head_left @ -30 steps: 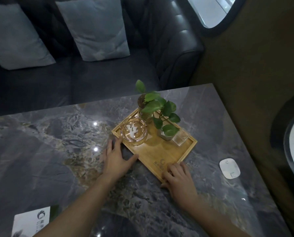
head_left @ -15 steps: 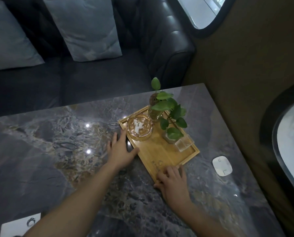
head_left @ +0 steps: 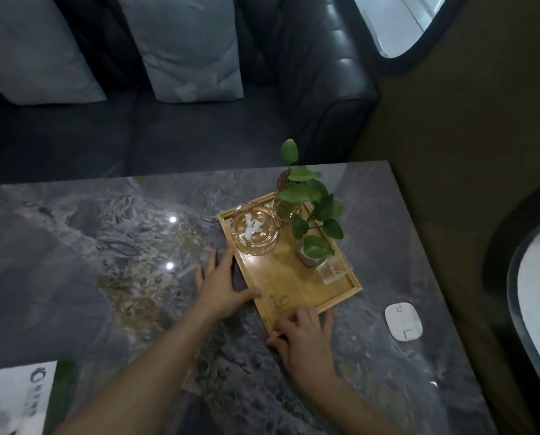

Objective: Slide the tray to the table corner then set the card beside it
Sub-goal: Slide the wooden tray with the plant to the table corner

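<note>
Since a moment ago your tray (head_left: 289, 277) has slid toward the far right tabletop (head_left: 105, 246) corner; with left hand (head_left: 221, 287) and right hand (head_left: 303, 334) flat, fingers spread, clamped on nothing, a jerk could topple the plant (head_left: 309, 202).

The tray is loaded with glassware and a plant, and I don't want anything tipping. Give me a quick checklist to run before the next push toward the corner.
1. Both hands on the tray: ok. Left hand flat on the table against its long side, right hand at its near corner.
2. Glass ashtray sits flat: ok.
3. Plant and its glass vase upright: ok, though tall and leaning leaves suggest pushing slowly.
4. Small clear glass inside the rim: ok, but close to the edge.
5. Path to the far right corner free: ok; white device lies off to the side.
6. Card within reach: ok, at the near left.
</note>
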`<state>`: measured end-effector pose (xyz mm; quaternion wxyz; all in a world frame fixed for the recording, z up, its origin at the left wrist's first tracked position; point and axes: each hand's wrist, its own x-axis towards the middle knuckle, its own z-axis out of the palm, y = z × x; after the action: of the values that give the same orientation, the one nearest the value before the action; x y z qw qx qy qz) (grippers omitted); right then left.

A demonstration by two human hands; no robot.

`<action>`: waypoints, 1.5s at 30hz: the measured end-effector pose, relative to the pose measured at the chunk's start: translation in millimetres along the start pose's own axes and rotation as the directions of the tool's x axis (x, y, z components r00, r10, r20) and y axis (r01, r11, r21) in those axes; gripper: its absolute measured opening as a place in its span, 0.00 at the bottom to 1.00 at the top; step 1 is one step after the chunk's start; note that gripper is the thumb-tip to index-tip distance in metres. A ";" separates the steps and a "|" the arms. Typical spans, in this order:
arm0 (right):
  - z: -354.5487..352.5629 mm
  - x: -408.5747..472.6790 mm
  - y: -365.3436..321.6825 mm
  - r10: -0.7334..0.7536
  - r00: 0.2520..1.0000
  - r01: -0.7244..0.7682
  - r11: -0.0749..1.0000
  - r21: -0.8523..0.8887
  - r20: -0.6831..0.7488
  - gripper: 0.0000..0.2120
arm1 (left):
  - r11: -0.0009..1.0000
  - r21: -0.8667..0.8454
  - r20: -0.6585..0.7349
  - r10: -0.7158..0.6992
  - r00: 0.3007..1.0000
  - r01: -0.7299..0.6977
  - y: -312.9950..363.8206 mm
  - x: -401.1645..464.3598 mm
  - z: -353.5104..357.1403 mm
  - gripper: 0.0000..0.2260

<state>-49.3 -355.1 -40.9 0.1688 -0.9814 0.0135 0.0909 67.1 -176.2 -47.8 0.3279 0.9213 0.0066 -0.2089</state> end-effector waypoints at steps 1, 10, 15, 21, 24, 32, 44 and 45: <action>-0.8 0.4 1.5 -0.009 1.000 0.009 1.000 -0.002 -0.003 0.09 | 1.000 0.003 0.023 -0.001 1.000 0.001 0.4 0.1 -0.9 0.60; -11.1 5.3 13.5 -0.003 1.000 0.003 1.000 0.017 -0.020 0.06 | 0.999 0.035 0.027 -0.017 0.999 0.016 23.3 8.6 0.7 0.62; -17.0 8.0 21.8 0.014 1.000 -0.013 1.000 0.021 -0.024 0.07 | 0.998 0.055 0.038 -0.007 0.999 0.005 38.5 15.4 2.4 0.62; -22.7 12.5 37.7 0.045 0.998 -0.044 0.998 0.036 -0.033 0.10 | 0.998 0.063 0.083 0.021 0.996 -0.027 67.3 22.7 7.1 0.61; -25.1 11.8 46.2 0.063 0.997 -0.061 0.997 0.057 -0.042 0.09 | 0.997 0.063 0.111 0.031 0.993 -0.038 77.6 28.6 12.5 0.60; -32.2 9.9 62.6 0.142 0.988 -0.137 0.988 0.072 -0.068 0.09 | 0.988 0.070 0.171 0.125 0.977 -0.139 98.6 44.0 28.5 0.60; -41.1 9.6 84.4 0.183 0.977 -0.174 0.981 0.089 -0.109 0.08 | 0.987 0.098 0.190 0.107 0.976 -0.127 126.4 52.7 46.9 0.61; -41.3 9.7 84.8 0.186 0.976 -0.176 0.980 0.093 -0.110 0.08 | 0.987 0.095 0.189 0.109 0.976 -0.129 128.3 52.5 47.2 0.61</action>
<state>-37.5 -448.9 -32.3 0.1992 -0.9719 0.1164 0.0473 116.3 -312.1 -24.0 0.2891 0.9132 -0.0902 -0.2727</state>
